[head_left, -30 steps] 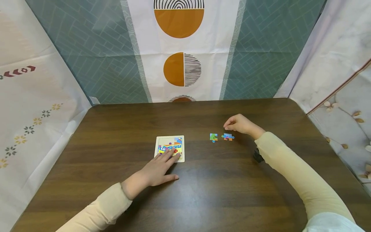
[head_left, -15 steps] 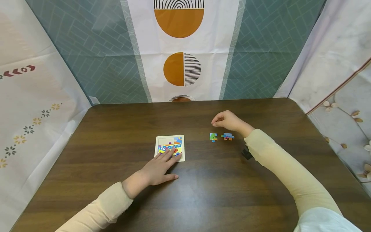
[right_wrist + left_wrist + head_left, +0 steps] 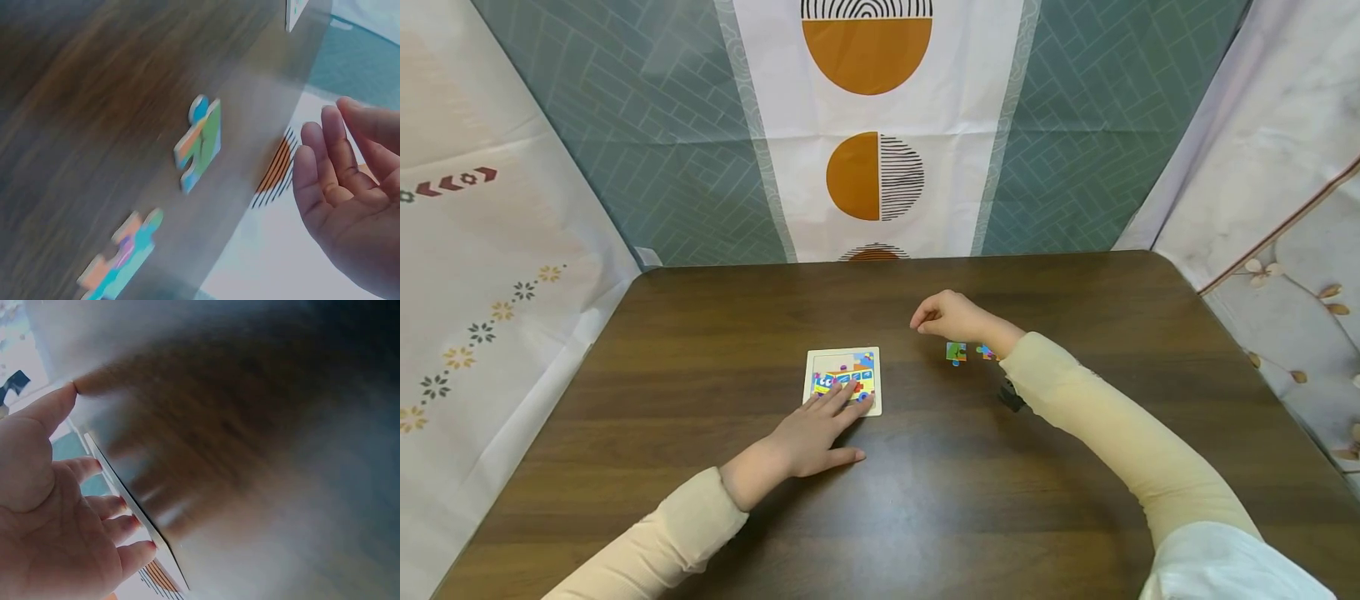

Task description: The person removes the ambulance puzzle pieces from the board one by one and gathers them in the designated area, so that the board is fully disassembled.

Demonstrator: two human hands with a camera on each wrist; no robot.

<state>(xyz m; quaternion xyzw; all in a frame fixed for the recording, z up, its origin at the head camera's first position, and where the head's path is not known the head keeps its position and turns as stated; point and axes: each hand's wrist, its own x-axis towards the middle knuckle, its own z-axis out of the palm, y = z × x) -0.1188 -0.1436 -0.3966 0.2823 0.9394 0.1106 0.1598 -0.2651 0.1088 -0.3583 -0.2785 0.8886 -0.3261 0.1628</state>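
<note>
While the straight-fingered left hand (image 3: 808,442) is seemingly steadying the jigsaw board (image 3: 831,364), the right hand (image 3: 955,317), any pinched piece indiscernible, is hovering to the board's right, perhaps mid-placement, probably needing alignment next.

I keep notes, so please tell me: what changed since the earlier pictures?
The right hand moved left, past the green piece, toward the puzzle board; whether it holds anything is unclear. The left hand on the board, the green piece and the blue piece stayed put.

You get a soft, pale glare on the table (image 3: 895,504) from overhead; your left wrist view looks hazy, its shadows blurred.
</note>
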